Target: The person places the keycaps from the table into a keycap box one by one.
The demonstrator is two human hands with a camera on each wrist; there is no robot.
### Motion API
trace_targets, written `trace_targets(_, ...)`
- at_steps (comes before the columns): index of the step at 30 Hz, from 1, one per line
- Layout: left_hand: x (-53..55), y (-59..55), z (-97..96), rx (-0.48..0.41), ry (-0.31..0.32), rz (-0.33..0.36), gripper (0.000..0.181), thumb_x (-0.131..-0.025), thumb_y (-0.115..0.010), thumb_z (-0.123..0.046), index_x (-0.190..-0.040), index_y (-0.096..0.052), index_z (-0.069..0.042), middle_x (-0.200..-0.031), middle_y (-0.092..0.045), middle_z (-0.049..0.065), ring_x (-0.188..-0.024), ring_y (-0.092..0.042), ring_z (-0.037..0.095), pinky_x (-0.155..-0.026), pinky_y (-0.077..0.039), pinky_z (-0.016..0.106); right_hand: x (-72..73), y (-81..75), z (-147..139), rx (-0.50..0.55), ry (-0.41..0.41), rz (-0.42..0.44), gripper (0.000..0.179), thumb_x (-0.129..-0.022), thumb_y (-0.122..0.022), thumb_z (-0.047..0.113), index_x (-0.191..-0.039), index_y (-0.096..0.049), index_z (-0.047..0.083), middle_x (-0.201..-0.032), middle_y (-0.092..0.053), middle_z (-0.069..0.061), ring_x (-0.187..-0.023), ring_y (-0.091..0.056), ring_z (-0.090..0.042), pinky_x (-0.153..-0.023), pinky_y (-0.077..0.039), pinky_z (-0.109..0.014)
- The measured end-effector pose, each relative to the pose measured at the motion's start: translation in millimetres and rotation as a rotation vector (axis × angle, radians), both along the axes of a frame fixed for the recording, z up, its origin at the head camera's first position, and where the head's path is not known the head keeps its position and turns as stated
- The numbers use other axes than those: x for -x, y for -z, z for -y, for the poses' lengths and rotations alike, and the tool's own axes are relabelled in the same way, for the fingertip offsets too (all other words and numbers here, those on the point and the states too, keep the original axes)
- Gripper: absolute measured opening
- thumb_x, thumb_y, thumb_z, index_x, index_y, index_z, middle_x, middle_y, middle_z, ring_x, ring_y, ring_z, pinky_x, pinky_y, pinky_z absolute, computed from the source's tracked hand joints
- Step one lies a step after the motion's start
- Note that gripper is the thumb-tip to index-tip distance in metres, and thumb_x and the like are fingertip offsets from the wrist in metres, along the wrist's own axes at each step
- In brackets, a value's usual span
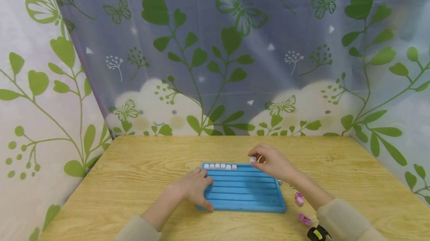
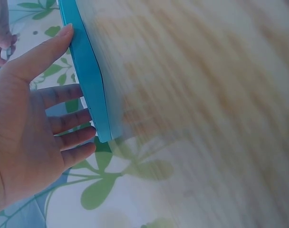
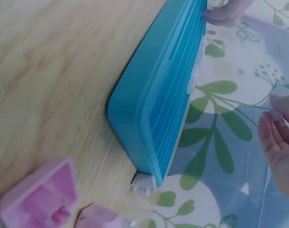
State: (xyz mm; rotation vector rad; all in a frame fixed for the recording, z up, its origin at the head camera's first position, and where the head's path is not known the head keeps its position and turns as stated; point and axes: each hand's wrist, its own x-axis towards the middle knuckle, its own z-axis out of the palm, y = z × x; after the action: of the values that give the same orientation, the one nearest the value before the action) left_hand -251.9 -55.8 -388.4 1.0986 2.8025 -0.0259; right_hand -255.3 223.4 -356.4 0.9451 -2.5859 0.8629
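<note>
The desk [image 1: 161, 151] carries a blue tray [image 1: 246, 192]; the left hand [image 1: 194, 187] rests spread against its left side. The right hand [image 1: 274, 163] pinches a white keycap [image 1: 253, 160] near the back edge, right of six seated keycaps [image 1: 217, 166].

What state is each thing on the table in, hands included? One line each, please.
Blue tray: flat on the table, back row partly filled
Six white pieces: lined up in the back row's left part
Held white piece: pinched in the right hand
Left hand: touching the tray's left end
Front pink piece: lying loose, hollow side showing
Black object: lying at right, partly out of frame
</note>
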Motion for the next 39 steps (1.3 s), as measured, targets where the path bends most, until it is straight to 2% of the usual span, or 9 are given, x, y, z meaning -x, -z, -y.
trace_targets(5,-0.1,0.1,0.2,-0.001,0.003,-0.004,0.076,-0.068,-0.068,-0.064,-0.122,-0.056,-0.013,-0.105,-0.048,0.001,-0.095,-0.040,0.015,-0.086,-0.041,0.033,3.1,-0.2,7.0,-0.042,-0.010,-0.061,0.020,-0.080,-0.070,0.000,-0.099,-0.065,0.002,-0.091,-0.058,-0.003,-0.079,-0.057,-0.015,-0.066,-0.050,-0.023)
trace_targets(12,0.4,0.6,0.1,0.008,0.005,0.004,0.076,-0.068,-0.067,-0.065,-0.123,-0.056,-0.013,-0.105,-0.048,0.001,-0.095,-0.040,0.014,-0.086,-0.041,0.032,13.8,8.5,12.2,-0.122,0.017,-0.111,0.019,-0.079,-0.069,-0.002,-0.097,-0.066,0.001,-0.089,-0.056,-0.002,-0.076,-0.055,-0.013,-0.065,-0.049,-0.021)
trace_targets(17,-0.2,0.8,0.4,0.005,0.007,0.012,0.076,-0.068,-0.067,-0.065,-0.122,-0.056,-0.014,-0.106,-0.048,0.001,-0.095,-0.040,0.014,-0.087,-0.041,0.033,21.4,16.9,15.4,-0.145,0.024,-0.102,0.017,-0.078,-0.068,-0.002,-0.095,-0.066,0.001,-0.087,-0.055,-0.003,-0.074,-0.053,-0.013,-0.064,-0.048,-0.021)
trace_targets(24,-0.3,-0.2,0.7,-0.010,0.004,0.006,0.074,-0.068,-0.068,-0.064,-0.120,-0.057,-0.013,-0.104,-0.048,0.001,-0.094,-0.040,0.014,-0.086,-0.041,0.032,29.0,26.6,22.1,-0.190,0.055,-0.037,0.017,-0.076,-0.070,-0.002,-0.093,-0.065,-0.001,-0.085,-0.058,-0.004,-0.075,-0.055,-0.017,-0.064,-0.048,-0.023)
trace_targets(31,0.0,0.4,0.6,-0.006,0.005,-0.001,0.074,-0.068,-0.068,-0.065,-0.120,-0.057,-0.013,-0.103,-0.048,0.001,-0.094,-0.040,0.014,-0.086,-0.041,0.032,35.5,36.2,25.5,-0.225,0.069,-0.049,0.015,-0.074,-0.071,-0.004,-0.088,-0.065,0.000,-0.082,-0.059,-0.005,-0.072,-0.054,-0.015,-0.061,-0.047,-0.024)
trace_targets(39,-0.1,-0.8,0.7,0.006,0.006,-0.017,0.072,-0.068,-0.068,-0.065,-0.117,-0.058,-0.014,-0.104,-0.049,0.001,-0.094,-0.040,0.015,-0.088,-0.040,0.033,39.3,41.7,29.1,-0.247,0.089,-0.013,0.015,-0.076,-0.071,-0.002,-0.088,-0.065,0.002,-0.079,-0.056,-0.003,-0.069,-0.049,-0.012,-0.060,-0.045,-0.025)
